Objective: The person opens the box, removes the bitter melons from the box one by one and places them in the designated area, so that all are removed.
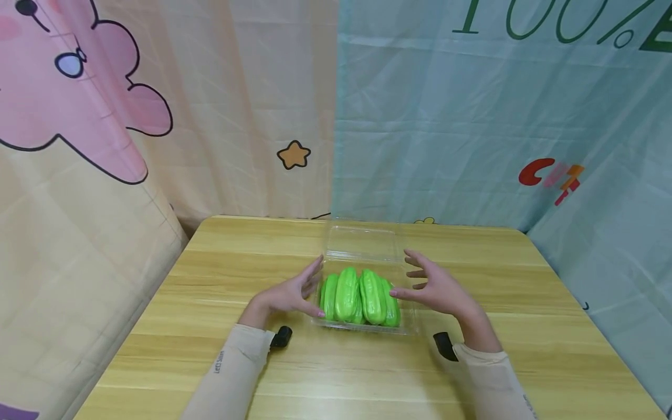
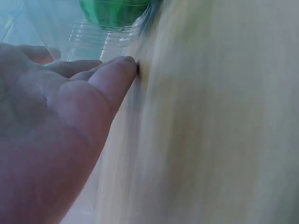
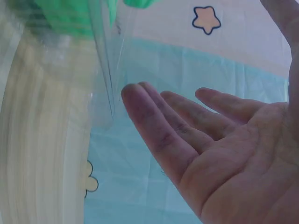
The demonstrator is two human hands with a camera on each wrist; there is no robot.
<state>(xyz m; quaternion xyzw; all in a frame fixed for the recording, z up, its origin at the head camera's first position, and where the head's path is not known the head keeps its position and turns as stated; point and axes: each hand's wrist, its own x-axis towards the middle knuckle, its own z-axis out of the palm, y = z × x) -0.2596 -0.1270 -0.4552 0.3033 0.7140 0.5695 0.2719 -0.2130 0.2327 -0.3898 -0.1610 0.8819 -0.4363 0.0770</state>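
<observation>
A clear plastic clamshell box (image 1: 362,329) sits on the table with its lid (image 1: 362,242) folded back. Several glossy bright green cucumber-like pieces (image 1: 346,294) lie side by side inside. My left hand (image 1: 291,293) is at the box's left side, fingers extended and thumb tip by the front left corner. In the left wrist view the box's ribbed wall (image 2: 105,35) is just beyond those fingers. On the right, my right hand (image 1: 438,287) has its fingers spread near the box's right side, its thumb overlapping the green pieces in the head view. Its palm (image 3: 243,158) holds nothing.
The wooden table (image 1: 252,245) has rounded far corners. Behind it hang a cream printed curtain (image 1: 252,116) and a light blue one (image 1: 420,116). Dark wrist mounts (image 1: 282,337) sit below both hands, over beige sleeves (image 1: 231,364).
</observation>
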